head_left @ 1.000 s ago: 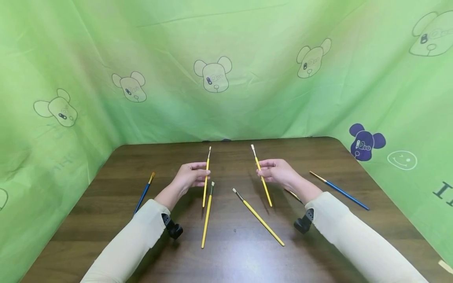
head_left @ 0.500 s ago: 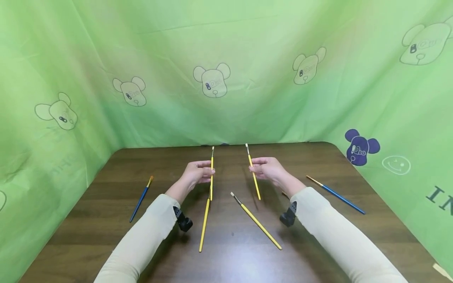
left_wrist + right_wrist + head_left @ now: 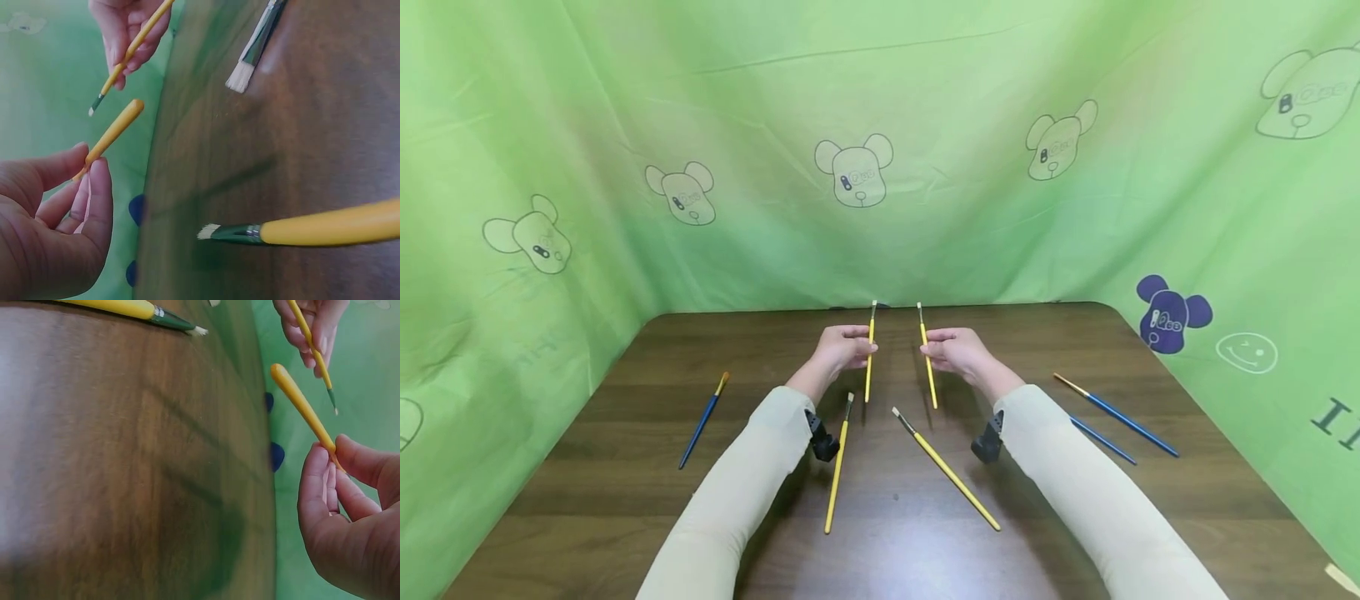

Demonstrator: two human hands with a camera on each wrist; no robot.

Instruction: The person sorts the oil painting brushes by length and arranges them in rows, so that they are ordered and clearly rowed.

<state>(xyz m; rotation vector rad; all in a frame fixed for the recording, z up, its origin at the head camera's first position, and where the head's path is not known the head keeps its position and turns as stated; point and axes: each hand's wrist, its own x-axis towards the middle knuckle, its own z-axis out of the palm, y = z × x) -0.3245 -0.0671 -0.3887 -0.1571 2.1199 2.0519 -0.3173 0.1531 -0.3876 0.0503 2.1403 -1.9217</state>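
My left hand point(image 3: 842, 350) pinches a yellow-handled paintbrush point(image 3: 870, 367) between thumb and fingers, its pale bristles pointing up and away. Opposite it, my right hand point(image 3: 958, 352) pinches a second yellow paintbrush point(image 3: 929, 367) the same way. The two brushes stand nearly side by side above the far part of the table, a small gap apart. Below them two more yellow paintbrushes lie on the wood: one left of centre point(image 3: 838, 475) and one slanting at the right point(image 3: 951, 475). In the left wrist view, the left brush's rounded handle end point(image 3: 125, 119) sticks out past the fingertips.
A blue paintbrush point(image 3: 702, 425) lies on the left of the brown table point(image 3: 587, 500). On the right lie two more blue paintbrushes, one in full view point(image 3: 1123, 417) and one partly under the right sleeve point(image 3: 1105, 441). A green printed curtain point(image 3: 760, 242) hangs behind.
Both hands have moved inward with their yellow brushes, narrowing the gap between them. The right sleeve now uncovers part of a blue brush on the right. The brushes on the table have stayed put.
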